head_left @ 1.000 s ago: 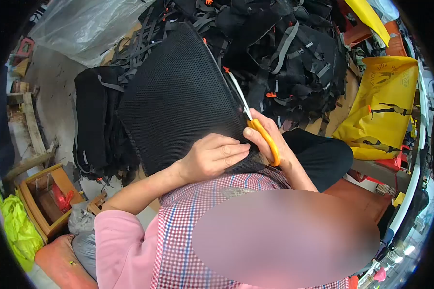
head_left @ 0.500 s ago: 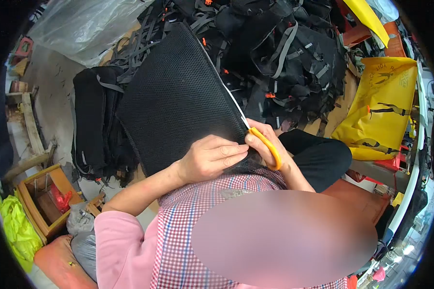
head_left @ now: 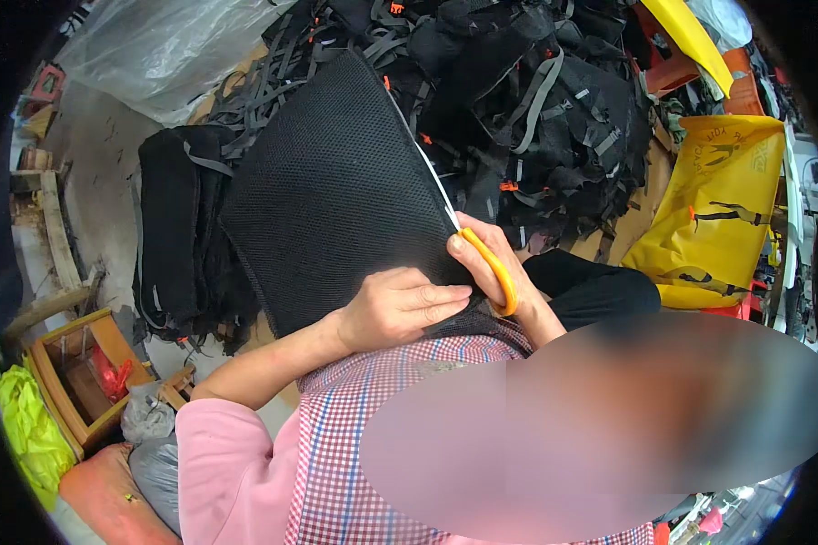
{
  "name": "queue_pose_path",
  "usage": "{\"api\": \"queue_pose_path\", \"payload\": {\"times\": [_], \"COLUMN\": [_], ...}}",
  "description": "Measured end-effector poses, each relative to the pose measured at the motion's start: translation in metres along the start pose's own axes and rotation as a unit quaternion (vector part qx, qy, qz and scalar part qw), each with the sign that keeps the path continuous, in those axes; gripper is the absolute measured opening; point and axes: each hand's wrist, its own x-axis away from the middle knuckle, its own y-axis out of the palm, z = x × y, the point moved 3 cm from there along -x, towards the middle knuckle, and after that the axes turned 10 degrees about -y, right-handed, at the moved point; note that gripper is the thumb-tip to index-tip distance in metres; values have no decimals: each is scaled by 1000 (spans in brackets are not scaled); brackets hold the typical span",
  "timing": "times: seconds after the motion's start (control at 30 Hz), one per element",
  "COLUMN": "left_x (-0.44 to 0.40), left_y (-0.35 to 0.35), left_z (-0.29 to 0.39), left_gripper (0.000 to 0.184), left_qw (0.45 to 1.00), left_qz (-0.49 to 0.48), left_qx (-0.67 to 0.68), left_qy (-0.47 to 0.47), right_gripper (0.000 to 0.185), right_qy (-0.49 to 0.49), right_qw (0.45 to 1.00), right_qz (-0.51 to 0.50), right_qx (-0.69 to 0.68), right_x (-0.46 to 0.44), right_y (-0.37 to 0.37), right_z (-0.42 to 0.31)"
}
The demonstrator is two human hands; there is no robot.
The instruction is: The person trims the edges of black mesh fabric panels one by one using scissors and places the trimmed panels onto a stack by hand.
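A black mesh fabric piece spreads in front of the checked apron. Closed around the orange handles of the scissors is my right hand. The scissors' pale blades lie along the fabric's right edge, pointing up and away from me. My left hand presses on the fabric's near part, thumb and fingertips together at its edge, close to my right hand. How much cloth lies between those fingertips is hidden.
Behind the fabric is a large heap of black bags with grey straps and orange clips. Folded black pieces lie left. A yellow printed bag is at right, a wooden drawer box at lower left.
The scissors have shifted slightly left and tipped against the fabric's edge; their blades were spread off it a second ago. My left hand has barely moved.
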Motion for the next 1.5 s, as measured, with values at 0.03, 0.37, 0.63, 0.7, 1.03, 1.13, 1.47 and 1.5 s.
{"api": "queue_pose_path", "payload": {"times": [0.03,0.37,0.63,0.7,1.03,1.13,1.47,1.5], "left_x": [0,4,2,3,9,7,9,10], "left_y": [-1,0,-1,1,8,7,11,12], "left_z": [0,0,0,0,-2,-1,-7,-8], "left_gripper": [33,34,36,36,37,36,31,32], "left_qw": [1000,1000,999,998,996,995,992,991], "left_qz": [-3,-15,-41,-38,-46,-38,-67,-69], "left_qx": [-6,-2,15,33,69,80,100,104], "left_qy": [-3,-18,-31,-33,-41,-45,-39,-39], "right_gripper": [40,39,40,41,46,47,49,50], "right_qy": [12,33,44,42,36,44,19,11], "right_qw": [1000,999,999,999,997,996,994,993], "right_qz": [-2,0,13,19,56,58,100,119], "right_qx": [-6,10,22,20,45,46,41,16], "right_x": [0,-10,-23,-23,-40,-47,-77,-80], "right_y": [1,6,7,8,9,7,4,5], "right_z": [4,6,2,4,-1,1,8,13]}}
